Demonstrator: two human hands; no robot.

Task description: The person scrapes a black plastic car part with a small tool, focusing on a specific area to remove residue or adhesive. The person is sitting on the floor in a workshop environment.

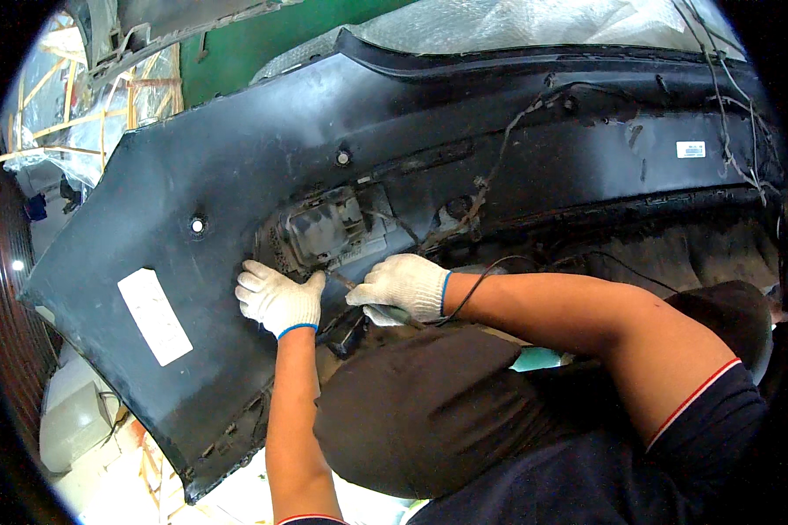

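My left hand, in a white knit glove, rests on the black moulded panel with fingers spread, below and left of a dark housing fixed to it. My right hand, similarly gloved, is just right of it, fingers curled around a slim greyish item that I cannot identify clearly. A thin black cable runs beside my right hand. Two small round fittings and a white label are on the panel.
Bubble wrap lies behind the panel. Plastic-wrapped wooden frames stand at upper left beside a green surface. Loose wires hang over the right end. A pale grey part is at lower left. Dark fabric hides the lower middle.
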